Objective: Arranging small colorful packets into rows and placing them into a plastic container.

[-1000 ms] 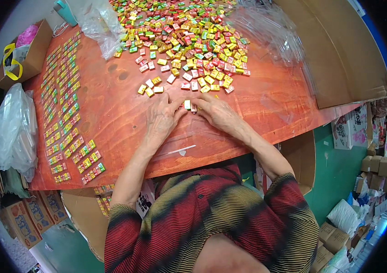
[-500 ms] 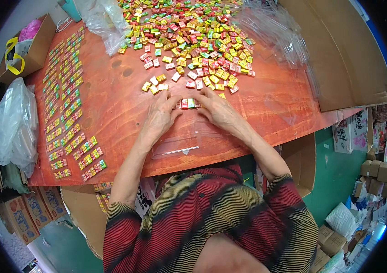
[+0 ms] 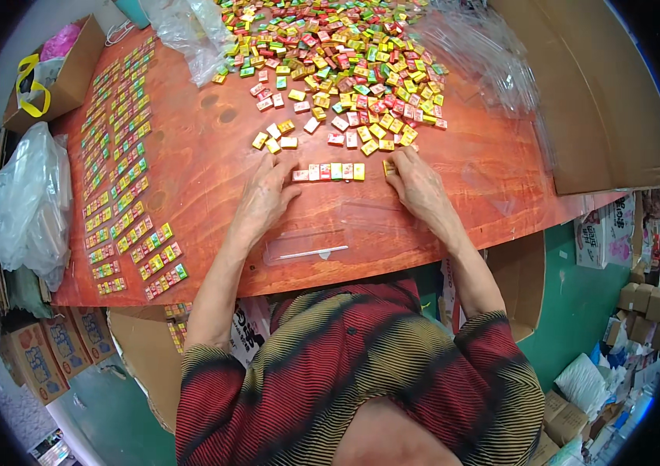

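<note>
A short row of small red, pink, green and yellow boxes (image 3: 330, 172) lies on the reddish wooden table in front of me. At its left end rests my left hand (image 3: 266, 193), thumb and fingers apart beside the end box. My right hand (image 3: 421, 185) is off the row's right end, its thumb and fingertips closed on a small yellow box (image 3: 389, 168), partly hidden by the fingers. Just beyond the row are loose boxes (image 3: 369, 145), spreading from a large mixed heap (image 3: 337, 58). Nearer me lies a clear plastic sleeve (image 3: 306, 247) with a white strip.
Finished-looking rows of boxes (image 3: 129, 159) line the table's left side. Clear plastic bags (image 3: 190, 39) lie at the back left, and clear sleeves (image 3: 493, 62) are piled at the back right. A tall cardboard box (image 3: 594, 101) borders the right side; another carton (image 3: 73, 70) stands far left.
My hands have moved apart, uncovering the row of boxes between them. The right hand has gone to the right and now pinches a yellow box.
</note>
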### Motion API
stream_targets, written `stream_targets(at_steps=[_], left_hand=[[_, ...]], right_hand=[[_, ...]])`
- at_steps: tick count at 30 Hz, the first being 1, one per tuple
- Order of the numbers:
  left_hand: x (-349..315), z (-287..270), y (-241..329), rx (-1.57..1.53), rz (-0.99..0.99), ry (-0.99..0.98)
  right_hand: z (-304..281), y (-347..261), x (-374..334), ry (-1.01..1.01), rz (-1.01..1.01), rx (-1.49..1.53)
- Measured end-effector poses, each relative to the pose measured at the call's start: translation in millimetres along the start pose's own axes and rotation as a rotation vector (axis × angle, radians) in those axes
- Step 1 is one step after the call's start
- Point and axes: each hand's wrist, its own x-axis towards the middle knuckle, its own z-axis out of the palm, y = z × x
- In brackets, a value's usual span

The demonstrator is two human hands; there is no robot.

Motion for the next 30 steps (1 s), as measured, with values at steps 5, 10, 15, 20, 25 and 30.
stream_targets(at_steps=[5,10,15,20,25,30], left_hand=[[3,6,-8,0.019,-0.043,0.044],[2,1,-5,0.058,-0.023,0.052],[3,-9,-17,0.100,0.048,0.068],[-6,5,4,0.133,-0.095,0.115],[-6,11,-2,0.151,-0.061,0.172],[-6,7,-6,0.058,-0.008,0.157]], right_hand=[[-4,-8,10,-0.042,-0.014,-0.016],[0,-30,18,0.014,-0.158,0.025],[-1,-11,15,0.138,-0.036,0.059],[-2,-19,14,0.026,-0.076,-0.037],[11,-16,12,-0.027,-0.030,-0.081],[13,-22,8,0.027,0.008,-0.063]])
